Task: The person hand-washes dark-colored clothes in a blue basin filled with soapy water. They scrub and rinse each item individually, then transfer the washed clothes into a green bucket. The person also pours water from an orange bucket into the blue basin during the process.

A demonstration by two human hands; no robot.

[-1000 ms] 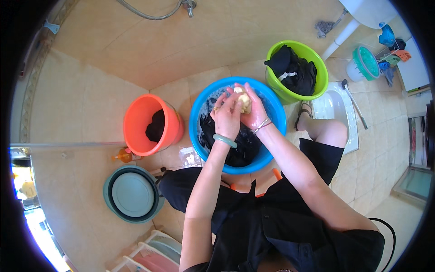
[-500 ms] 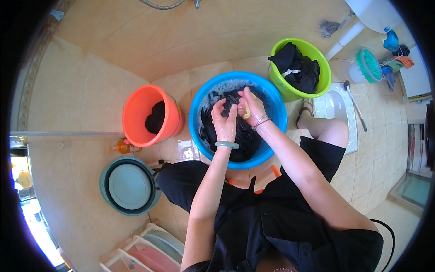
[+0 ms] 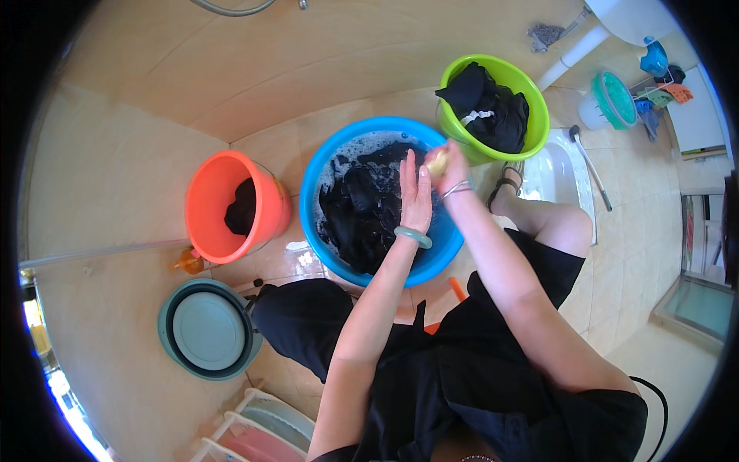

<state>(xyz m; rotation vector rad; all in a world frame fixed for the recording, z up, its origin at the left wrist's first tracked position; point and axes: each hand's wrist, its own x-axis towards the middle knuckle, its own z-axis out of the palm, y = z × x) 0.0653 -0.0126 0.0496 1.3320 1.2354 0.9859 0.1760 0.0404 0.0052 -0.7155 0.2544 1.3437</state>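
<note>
A pale yellow bar of soap (image 3: 438, 163) is in my right hand (image 3: 454, 167), whose fingers wrap round it above the right rim of a blue basin (image 3: 313, 231). My left hand (image 3: 416, 202) is open, fingers stretched upward, close beside the soap; I cannot tell whether it touches it. A green bangle (image 3: 413, 236) circles my left wrist. Below my hands, wet black clothes (image 3: 360, 204) lie in the basin's sudsy water, with white foam (image 3: 377, 142) along the far and left sides.
Black clothes (image 3: 504, 123) fill a green bucket (image 3: 538, 115) at the far right. An orange bucket (image 3: 202, 204) with dark cloth (image 3: 241, 208) stands left. Nearer are an orange bottle (image 3: 188, 260) and a grey-green folding basin (image 3: 171, 348). A squat toilet (image 3: 553, 173) and long-handled brush (image 3: 594, 173) lie right.
Both hands have moved right, from over the middle of the basin to its right rim. My left fingers have straightened. The view has shifted slightly.
</note>
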